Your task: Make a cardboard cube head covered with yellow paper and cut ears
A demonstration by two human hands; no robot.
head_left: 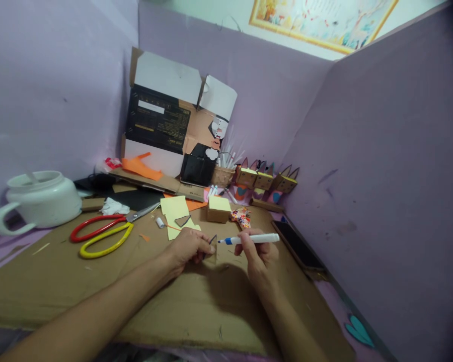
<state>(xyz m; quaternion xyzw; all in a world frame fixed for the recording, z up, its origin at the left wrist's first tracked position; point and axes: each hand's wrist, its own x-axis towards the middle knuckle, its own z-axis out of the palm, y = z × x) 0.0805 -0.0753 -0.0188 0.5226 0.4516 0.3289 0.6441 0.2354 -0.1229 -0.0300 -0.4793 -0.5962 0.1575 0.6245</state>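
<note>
My left hand [191, 249] pinches a small piece of brown cardboard [212, 254] with a dark edge, just above the cardboard-covered table. In my right hand [257, 256] is a white marker [254, 239], its blue tip pointing left, close to the cardboard piece. Whether the tip touches the piece, I cannot tell. Behind my left hand lie pale yellow paper pieces [173, 207] with a dark-edged cardboard triangle [182, 220] on them. A small box with a yellow top [219, 208] stands beyond both hands, beside a colourful patterned cutout [241, 217].
Scissors [107, 236] with red and yellow handles lie at left, near a white pot [43, 201]. A phone [298, 244] rests at right. Several eared cardboard figures [264, 181] and an unfolded carton [158, 120] stand at the back. Purple walls enclose the table.
</note>
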